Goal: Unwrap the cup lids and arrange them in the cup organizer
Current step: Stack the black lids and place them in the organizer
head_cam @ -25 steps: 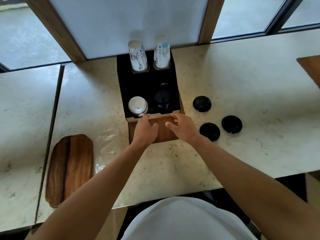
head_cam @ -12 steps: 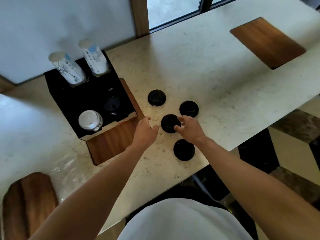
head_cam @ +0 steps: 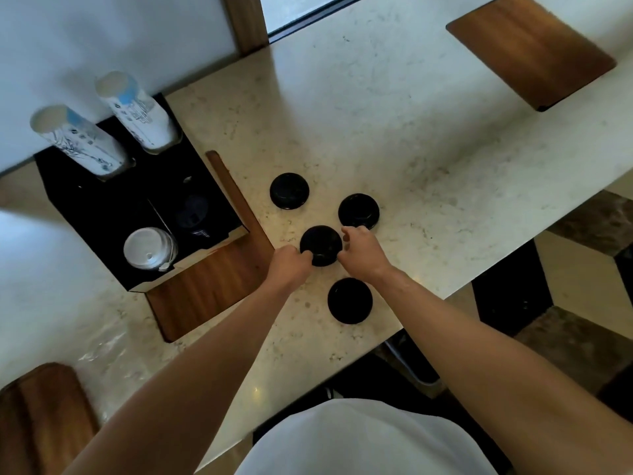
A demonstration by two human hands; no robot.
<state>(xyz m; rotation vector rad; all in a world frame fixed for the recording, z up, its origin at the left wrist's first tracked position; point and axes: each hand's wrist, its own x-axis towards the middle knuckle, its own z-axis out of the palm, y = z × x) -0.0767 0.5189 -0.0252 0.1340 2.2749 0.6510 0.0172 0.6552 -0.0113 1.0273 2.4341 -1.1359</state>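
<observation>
Left hand (head_cam: 289, 265): your fingers curled onto the left edge of the centre black lid (head_cam: 321, 245), grip clamped on it.
Right hand (head_cam: 361, 250): your fingers pinched the same lid's right edge, also clamped.
Centre black lid: sat on the counter (head_cam: 428, 138), mid-frame, between both your hands.
Other lids: far lid (head_cam: 289, 191) above-left, right lid (head_cam: 358, 211) above-right just beside your right hand, near lid (head_cam: 349, 300) below, close to the counter edge; all apart from each other.
Cup organizer (head_cam: 137, 214): black box, left of frame; two cup stacks at back, white lids (head_cam: 149, 247) front-left slot, dark lids (head_cam: 195, 217) front-right slot.
Wrapping: couldn't tell on any lid.
</observation>
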